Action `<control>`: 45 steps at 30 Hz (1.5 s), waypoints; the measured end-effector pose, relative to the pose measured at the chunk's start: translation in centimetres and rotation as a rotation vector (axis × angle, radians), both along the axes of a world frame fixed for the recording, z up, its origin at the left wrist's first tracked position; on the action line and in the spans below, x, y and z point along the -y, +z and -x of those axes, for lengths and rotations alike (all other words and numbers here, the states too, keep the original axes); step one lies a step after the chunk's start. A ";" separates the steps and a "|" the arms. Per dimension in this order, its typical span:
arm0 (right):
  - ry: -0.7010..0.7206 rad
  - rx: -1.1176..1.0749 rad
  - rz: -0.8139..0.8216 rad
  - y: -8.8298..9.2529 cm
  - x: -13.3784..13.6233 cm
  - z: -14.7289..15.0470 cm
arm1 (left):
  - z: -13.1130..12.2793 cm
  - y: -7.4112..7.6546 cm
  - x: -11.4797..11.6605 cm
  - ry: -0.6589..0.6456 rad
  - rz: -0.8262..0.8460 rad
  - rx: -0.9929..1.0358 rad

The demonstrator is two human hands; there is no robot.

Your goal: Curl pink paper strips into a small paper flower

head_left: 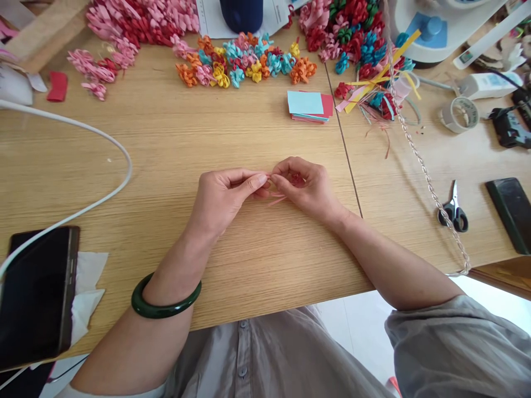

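Both hands meet over the middle of the wooden table (232, 260). Thumb and forefinger of my left hand (226, 196) pinch a thin pink strip (277, 200), its loose ends hanging between the hands. My right hand (309, 185) is closed on the same strip, fingertips against those of the left. A small reddish-pink looped piece (297, 179) shows inside the curled right fingers, mostly hidden. Beyond the hands lies a stack of light blue and red paper pieces (306, 104).
Colourful looped paper flowers (244, 61) and a pink heap (143, 22) line the back. On the right are scissors (454, 210), a tape roll (459, 114) and a twisted clear cord (418, 155). A tablet (37, 293) and white cable (103, 135) occupy the left.
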State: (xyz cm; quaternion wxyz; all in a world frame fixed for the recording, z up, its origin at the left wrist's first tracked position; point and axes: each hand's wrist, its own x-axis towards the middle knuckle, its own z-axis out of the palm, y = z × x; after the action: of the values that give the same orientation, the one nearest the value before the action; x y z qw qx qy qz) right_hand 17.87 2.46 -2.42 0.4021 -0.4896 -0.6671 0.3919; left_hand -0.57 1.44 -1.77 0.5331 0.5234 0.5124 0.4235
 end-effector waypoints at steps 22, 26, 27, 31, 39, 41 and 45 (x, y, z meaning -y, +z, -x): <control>0.042 0.106 -0.108 -1.4 -0.4 0.2 | -0.6 -0.6 0.3 0.107 -0.226 -0.238; 0.032 0.090 -0.109 -1.7 -0.5 0.1 | -0.4 0.0 -0.1 0.034 -0.074 -0.128; 0.031 0.081 -0.104 -1.8 -0.5 0.1 | -0.3 0.1 -0.2 0.022 -0.067 -0.129; 0.035 0.064 -0.083 -1.8 -0.5 0.0 | -0.3 0.1 -0.1 0.017 -0.105 -0.160; 0.041 0.102 -0.138 -1.7 -0.3 0.5 | -0.4 -0.5 0.2 0.096 -0.207 -0.264; 0.030 0.077 -0.155 -1.8 -0.2 0.6 | -0.3 -0.4 0.1 0.118 -0.191 -0.263; 0.032 0.032 -0.131 -1.8 0.0 0.7 | -0.2 -0.2 0.0 0.145 -0.120 -0.238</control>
State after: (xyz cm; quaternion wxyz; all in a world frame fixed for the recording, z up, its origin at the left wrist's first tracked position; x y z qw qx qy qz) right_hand 17.19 2.42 -4.17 0.4162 -0.4577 -0.7053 0.3462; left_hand -0.38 1.48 -1.93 0.4042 0.5623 0.5823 0.4258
